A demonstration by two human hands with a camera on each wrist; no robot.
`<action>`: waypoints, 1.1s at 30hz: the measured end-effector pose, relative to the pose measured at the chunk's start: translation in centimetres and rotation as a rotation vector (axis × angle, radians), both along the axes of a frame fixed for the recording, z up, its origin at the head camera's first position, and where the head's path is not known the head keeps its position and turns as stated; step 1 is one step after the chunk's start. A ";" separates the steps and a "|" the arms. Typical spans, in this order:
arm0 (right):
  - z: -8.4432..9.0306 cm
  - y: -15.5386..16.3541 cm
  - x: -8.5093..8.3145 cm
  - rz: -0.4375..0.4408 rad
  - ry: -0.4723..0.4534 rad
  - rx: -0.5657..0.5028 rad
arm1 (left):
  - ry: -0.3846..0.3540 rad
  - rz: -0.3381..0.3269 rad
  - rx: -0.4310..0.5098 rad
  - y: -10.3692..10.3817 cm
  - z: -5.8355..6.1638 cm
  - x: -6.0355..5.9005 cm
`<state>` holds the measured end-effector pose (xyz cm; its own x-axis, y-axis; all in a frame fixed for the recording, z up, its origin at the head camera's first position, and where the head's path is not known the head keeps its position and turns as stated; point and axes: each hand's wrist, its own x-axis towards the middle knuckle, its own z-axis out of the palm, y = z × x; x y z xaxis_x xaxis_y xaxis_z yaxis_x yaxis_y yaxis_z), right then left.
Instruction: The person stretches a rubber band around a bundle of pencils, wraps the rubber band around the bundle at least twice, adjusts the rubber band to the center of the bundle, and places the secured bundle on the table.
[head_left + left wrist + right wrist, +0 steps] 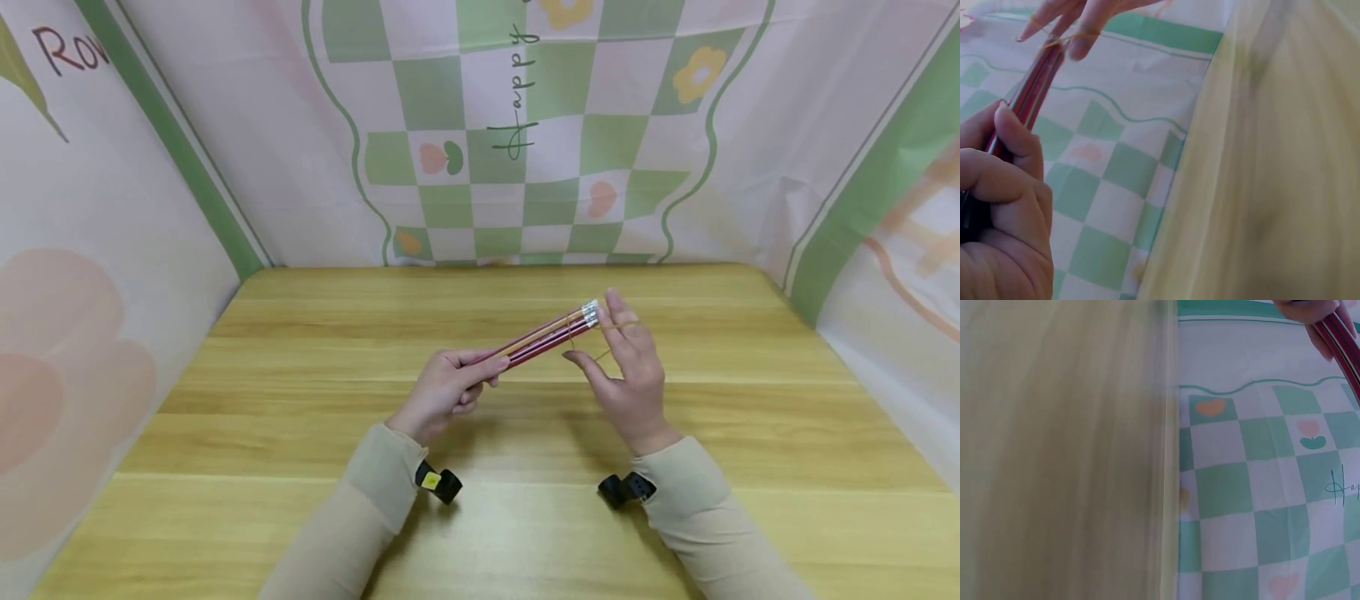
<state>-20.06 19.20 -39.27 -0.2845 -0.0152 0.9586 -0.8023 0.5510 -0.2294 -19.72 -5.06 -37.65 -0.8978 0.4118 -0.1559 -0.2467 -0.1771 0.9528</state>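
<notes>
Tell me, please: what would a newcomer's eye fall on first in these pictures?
Probably the bundle of slim, reddish pencils with silvery ends, which the left hand holds at a slant above the light, wood-grained table. Next, the thin, yellowish elastic band, which crosses the pencils near those ends and stretches to the right hand. Behind the table, the green-and-white checked backdrop also draws the eye.

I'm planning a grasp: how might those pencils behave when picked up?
Probably stiff: the pencils run straight out from the left hand with no visible sag. Likely light, since they look slender. Perhaps a little slippery, as their dark red sides look glossy.
</notes>
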 end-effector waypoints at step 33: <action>2.3 1.3 2.0 0.548 -0.912 0.088 | 0.110 -0.278 -0.319 -4.7 1.6 -1.2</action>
